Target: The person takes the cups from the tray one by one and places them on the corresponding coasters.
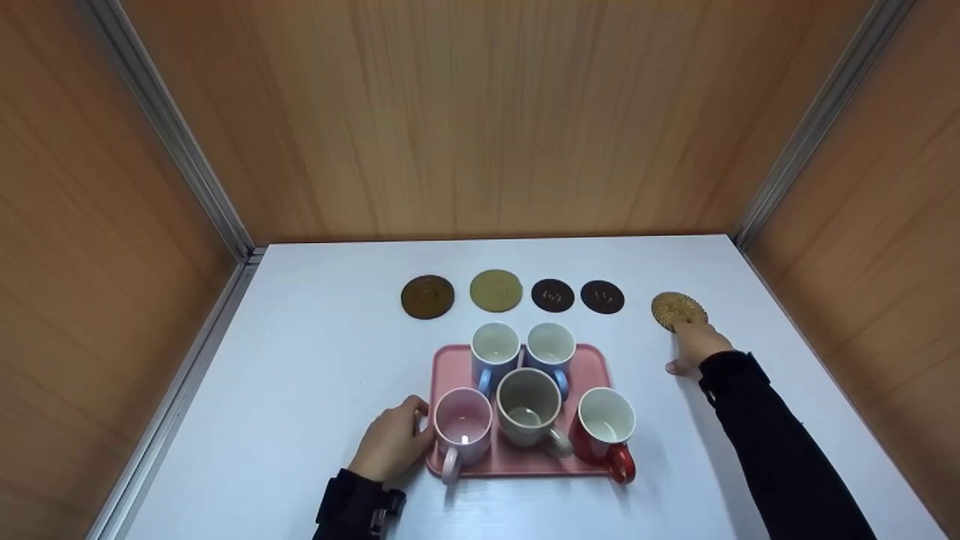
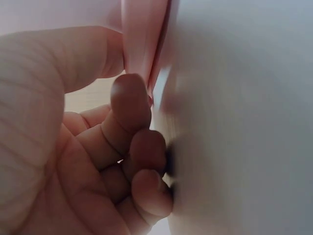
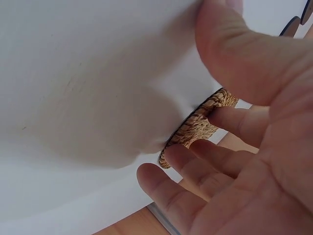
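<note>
My left hand [image 1: 391, 444] is at the left edge of a pink tray [image 1: 525, 469]. In the left wrist view its thumb and curled index finger pinch the tray's rim [image 2: 142, 44]. On the tray stand a pink mug [image 1: 463, 420], a grey mug [image 1: 525, 401], a red mug [image 1: 606, 416] with its handle over the front edge, and two light-blue mugs [image 1: 495, 349] at the back. At the right, my right hand [image 1: 697, 345] touches the near edge of a round woven coaster [image 1: 677, 306] with its fingertips. Those fingers are extended, the thumb apart from the coaster.
Left of the woven coaster, a brown coaster [image 1: 427, 297], an olive-green coaster [image 1: 496, 290] and two dark coasters [image 1: 553, 295] lie in a row behind the tray. Wooden panels [image 1: 487, 120] enclose the white table [image 1: 300, 360] at the back and both sides.
</note>
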Tool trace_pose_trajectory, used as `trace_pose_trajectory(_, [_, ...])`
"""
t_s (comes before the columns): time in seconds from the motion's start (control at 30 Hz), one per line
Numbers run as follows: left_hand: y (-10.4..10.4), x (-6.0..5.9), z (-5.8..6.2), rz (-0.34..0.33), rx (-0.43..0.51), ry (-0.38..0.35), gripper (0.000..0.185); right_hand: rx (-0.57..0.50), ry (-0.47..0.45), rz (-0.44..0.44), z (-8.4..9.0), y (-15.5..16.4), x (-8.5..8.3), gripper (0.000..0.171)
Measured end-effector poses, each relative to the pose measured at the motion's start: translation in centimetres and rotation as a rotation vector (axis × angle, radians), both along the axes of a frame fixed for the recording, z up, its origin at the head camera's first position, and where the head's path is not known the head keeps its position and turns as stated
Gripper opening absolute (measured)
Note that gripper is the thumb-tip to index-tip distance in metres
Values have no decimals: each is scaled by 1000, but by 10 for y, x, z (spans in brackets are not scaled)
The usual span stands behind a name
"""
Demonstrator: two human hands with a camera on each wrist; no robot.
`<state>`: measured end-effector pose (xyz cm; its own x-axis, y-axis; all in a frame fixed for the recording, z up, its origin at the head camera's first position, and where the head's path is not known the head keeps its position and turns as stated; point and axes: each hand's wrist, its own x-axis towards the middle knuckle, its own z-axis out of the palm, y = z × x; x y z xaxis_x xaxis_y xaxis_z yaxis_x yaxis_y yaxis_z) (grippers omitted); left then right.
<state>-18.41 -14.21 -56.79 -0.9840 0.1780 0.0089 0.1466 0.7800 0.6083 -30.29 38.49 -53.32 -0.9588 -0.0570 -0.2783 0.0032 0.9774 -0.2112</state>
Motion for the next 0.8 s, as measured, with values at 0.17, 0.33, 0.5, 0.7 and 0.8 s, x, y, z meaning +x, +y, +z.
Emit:
trace_pose_trajectory(0.17, [0,0,-1,1,-1,4,28,-8,6,-16,2,-1,0,94])
trace_pose_trajectory(0.33, [0,-1,-1,-4,0,13,29,17,18,-8,3,-1,0,92])
trace_pose_trajectory(0.5, [-1,-1,-2,-7,-7,14,29,26,2,7,0,1,-3,94])
trace_pose_trajectory(0.7, [-1,1,-2,-15,-9,25,28,22,-10,43,-3,2,-5,95])
trace_pose_trajectory(0.8, [-1,0,-2,-19,-11,26,28,21,-6,51,-3,2,-5,92])
